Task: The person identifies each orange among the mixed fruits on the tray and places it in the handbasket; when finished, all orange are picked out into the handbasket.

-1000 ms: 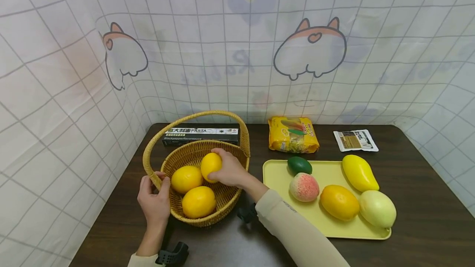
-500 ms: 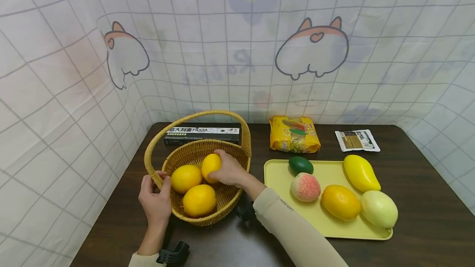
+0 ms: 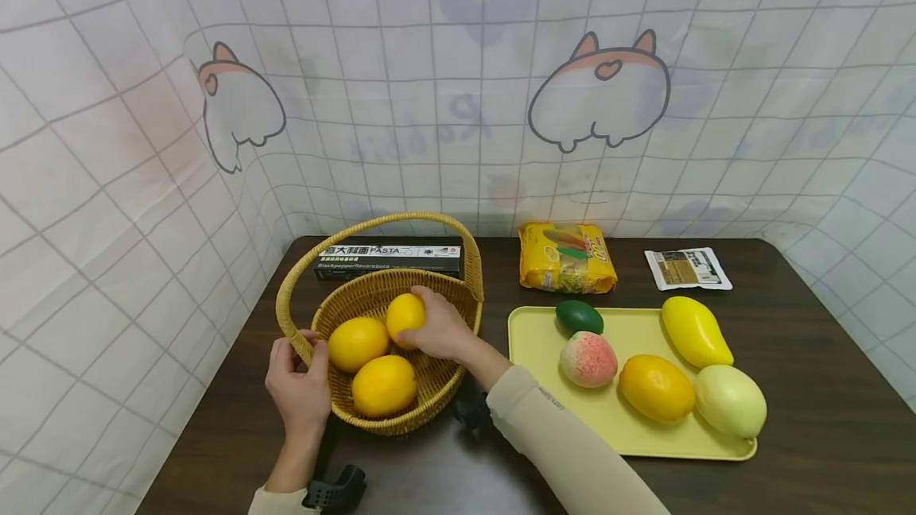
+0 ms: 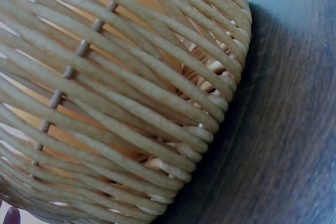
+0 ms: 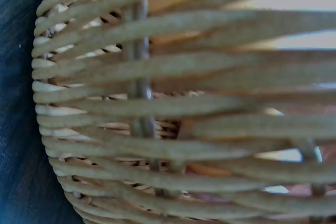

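A wicker basket [image 3: 401, 425] with a tall arched handle stands on the left of the table. My left hand [image 3: 299, 392] grips its left side where the handle meets the rim. Inside lie two yellow lemons, one at the left [image 3: 358, 344] and one at the front [image 3: 384, 386]. A third lemon [image 3: 405, 316] is held between the thumb and fingers of my right hand [image 3: 445, 328], which reaches into the basket from the right. Whether this lemon touches the basket's bottom is hidden. Both wrist views show mainly the woven basket wall [image 4: 121, 98] up close.
Right of the basket, a yellow tray [image 3: 533, 388] bears a green fruit [image 3: 579, 317], peach [image 3: 588, 359], orange-yellow fruit [image 3: 656, 389], mango [image 3: 697, 332] and pale green fruit [image 3: 730, 401]. Behind stand a pasta box [image 3: 390, 262], yellow packet [image 3: 567, 258] and white sachet [image 3: 688, 269].
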`<state>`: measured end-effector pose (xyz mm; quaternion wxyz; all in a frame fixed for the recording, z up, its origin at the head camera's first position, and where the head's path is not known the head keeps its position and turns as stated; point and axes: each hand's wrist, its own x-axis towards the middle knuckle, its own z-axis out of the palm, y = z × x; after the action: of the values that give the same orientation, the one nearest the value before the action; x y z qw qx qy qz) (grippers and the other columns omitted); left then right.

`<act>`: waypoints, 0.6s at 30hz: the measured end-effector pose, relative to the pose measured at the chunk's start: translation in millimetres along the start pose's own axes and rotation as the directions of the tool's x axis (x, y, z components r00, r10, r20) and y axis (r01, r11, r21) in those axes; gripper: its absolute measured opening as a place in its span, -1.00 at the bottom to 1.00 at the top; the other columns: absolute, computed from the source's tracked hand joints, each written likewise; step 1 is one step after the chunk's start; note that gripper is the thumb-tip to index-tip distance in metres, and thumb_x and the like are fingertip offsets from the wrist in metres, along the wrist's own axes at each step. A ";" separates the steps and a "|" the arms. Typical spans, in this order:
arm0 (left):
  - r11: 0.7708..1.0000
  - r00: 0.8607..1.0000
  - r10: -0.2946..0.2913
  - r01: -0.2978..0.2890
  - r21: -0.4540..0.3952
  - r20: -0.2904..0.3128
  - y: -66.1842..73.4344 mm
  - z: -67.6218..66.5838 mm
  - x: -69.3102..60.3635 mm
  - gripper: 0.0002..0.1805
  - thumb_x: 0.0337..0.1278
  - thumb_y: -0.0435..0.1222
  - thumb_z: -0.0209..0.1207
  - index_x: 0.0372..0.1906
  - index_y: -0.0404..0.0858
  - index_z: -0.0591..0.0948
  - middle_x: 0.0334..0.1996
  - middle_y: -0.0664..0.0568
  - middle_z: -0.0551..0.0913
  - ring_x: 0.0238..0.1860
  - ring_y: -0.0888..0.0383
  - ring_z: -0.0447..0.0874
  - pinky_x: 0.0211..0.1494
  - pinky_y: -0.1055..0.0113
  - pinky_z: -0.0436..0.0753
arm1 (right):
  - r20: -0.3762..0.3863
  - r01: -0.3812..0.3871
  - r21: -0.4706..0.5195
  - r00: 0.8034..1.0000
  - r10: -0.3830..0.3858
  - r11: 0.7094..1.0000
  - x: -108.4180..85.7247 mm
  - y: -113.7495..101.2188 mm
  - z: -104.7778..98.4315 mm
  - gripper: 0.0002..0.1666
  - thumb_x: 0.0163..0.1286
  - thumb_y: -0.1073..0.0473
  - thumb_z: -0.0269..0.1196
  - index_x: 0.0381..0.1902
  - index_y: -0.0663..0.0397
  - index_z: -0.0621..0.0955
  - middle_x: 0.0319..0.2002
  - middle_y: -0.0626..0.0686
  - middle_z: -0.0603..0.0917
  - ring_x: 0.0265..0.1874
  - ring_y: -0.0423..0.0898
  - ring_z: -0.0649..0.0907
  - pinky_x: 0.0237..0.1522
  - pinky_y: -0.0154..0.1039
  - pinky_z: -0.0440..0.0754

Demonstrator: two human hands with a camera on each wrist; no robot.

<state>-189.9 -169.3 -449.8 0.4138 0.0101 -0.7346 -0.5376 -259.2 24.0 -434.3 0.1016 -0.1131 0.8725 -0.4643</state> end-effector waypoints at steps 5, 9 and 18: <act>1.000 1.000 0.019 -0.019 0.016 -0.023 1.0 1.0 -1.2 -0.91 0.05 -0.63 0.18 -0.29 -0.56 0.61 -0.36 -0.38 0.52 -0.32 0.25 0.47 -0.19 0.57 0.42 | -0.002 0.045 -0.067 0.999 -0.045 0.997 -7.3 -2.3 -0.2 -0.08 0.21 0.05 0.39 0.46 0.05 0.25 0.38 0.15 0.33 0.19 0.08 0.47 0.14 0.03 0.46; 0.999 0.999 0.029 -0.028 0.025 -0.032 2.2 1.8 -0.9 -0.91 0.05 -0.63 0.18 -0.30 -0.55 0.60 -0.37 -0.36 0.51 -0.34 0.25 0.47 -0.20 0.56 0.41 | 0.000 0.090 -0.076 0.996 -0.090 0.993 -18.4 -6.7 -6.0 -0.11 0.23 0.05 0.38 0.45 0.06 0.28 0.40 0.14 0.30 0.27 0.09 0.42 0.20 0.05 0.42; 1.000 0.999 0.012 -0.011 0.024 -0.033 0.8 1.8 -1.0 -0.91 0.05 -0.63 0.18 -0.29 -0.55 0.60 -0.36 -0.32 0.52 -0.32 0.28 0.48 -0.19 0.58 0.42 | -0.035 0.217 0.026 0.976 -0.216 0.976 -56.1 -5.6 -27.4 -0.31 0.32 0.09 0.31 0.37 0.07 0.39 0.38 0.09 0.33 0.29 0.08 0.43 0.20 0.05 0.46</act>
<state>-190.0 -167.1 -449.8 0.4289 0.0197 -0.7339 -0.5263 -212.8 58.9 -410.5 0.0381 -0.1988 0.8495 -0.4872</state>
